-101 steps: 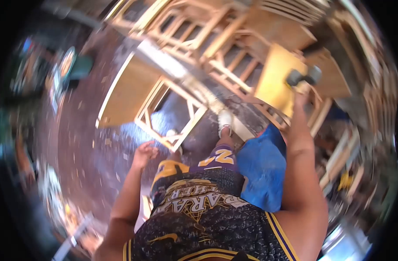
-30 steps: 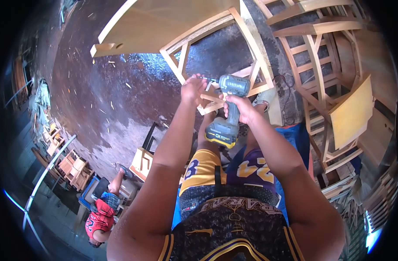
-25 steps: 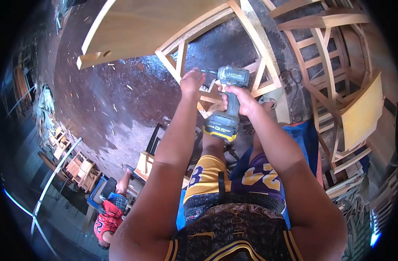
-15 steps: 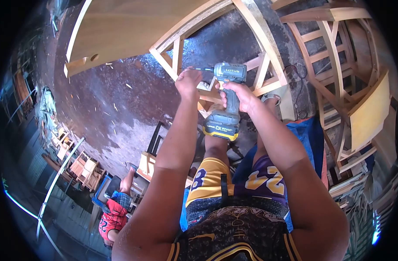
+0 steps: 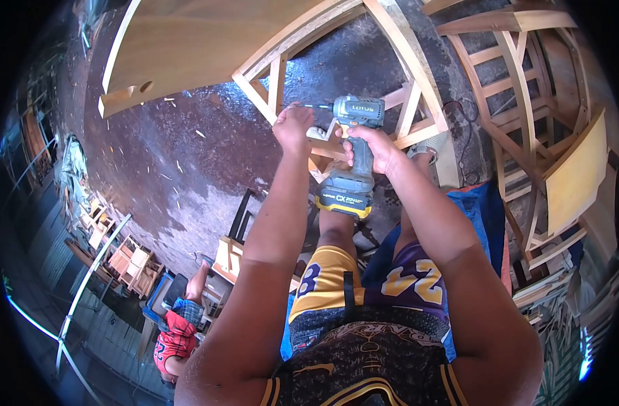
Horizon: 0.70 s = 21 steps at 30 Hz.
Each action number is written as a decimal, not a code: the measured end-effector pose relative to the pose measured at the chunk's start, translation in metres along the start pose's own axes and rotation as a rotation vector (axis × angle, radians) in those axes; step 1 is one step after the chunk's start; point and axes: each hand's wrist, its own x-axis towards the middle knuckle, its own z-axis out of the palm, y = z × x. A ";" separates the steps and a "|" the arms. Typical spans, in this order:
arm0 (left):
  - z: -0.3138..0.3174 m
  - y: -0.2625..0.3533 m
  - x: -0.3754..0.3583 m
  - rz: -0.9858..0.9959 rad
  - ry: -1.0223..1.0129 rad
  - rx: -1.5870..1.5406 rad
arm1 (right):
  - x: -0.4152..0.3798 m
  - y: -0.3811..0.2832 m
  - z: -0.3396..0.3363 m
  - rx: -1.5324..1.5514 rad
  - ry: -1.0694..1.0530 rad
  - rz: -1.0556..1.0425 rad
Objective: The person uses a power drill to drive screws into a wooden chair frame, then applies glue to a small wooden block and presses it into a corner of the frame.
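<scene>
My right hand [image 5: 373, 147] is wrapped round the grip of a grey cordless drill [image 5: 359, 110] with a black and yellow battery at its base. From the drill's nose a thin bit [image 5: 321, 106] points left. At the bit's far end, the fingertips of my left hand [image 5: 293, 128] are pinched together. What they hold, if anything, is too small to make out. Just beyond both hands stands a pale wooden furniture frame [image 5: 277, 82] with slanted legs and corner braces.
A wide plywood panel [image 5: 194, 51] rises at the upper left. More wooden frames [image 5: 515, 88] stand at the right. On the dark floor [image 5: 167, 145] lie wood shavings. At the lower left sits another person in a red shirt [image 5: 176, 342]. A blue cloth [image 5: 482, 210] lies beside my leg.
</scene>
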 end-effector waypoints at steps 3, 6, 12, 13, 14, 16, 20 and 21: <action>0.000 0.001 0.000 -0.005 -0.009 0.001 | -0.001 0.000 0.001 -0.001 0.007 -0.005; 0.000 0.002 0.001 -0.012 -0.016 0.023 | 0.000 0.000 0.001 -0.005 0.013 -0.008; 0.001 0.003 0.000 0.001 -0.011 0.017 | 0.002 0.000 -0.002 0.014 -0.008 0.018; 0.002 0.003 0.000 0.001 -0.012 0.016 | 0.002 -0.001 -0.001 0.013 -0.007 0.017; 0.002 0.003 -0.001 -0.002 0.010 0.015 | 0.002 -0.002 -0.001 0.004 -0.007 0.027; 0.002 0.002 0.000 -0.004 0.032 0.013 | 0.003 -0.002 0.000 -0.005 -0.007 0.036; 0.000 0.000 0.003 0.008 0.013 -0.014 | 0.006 0.000 0.002 0.037 -0.013 0.043; 0.001 0.004 0.000 0.005 0.006 -0.038 | 0.006 0.001 0.002 0.063 -0.020 0.050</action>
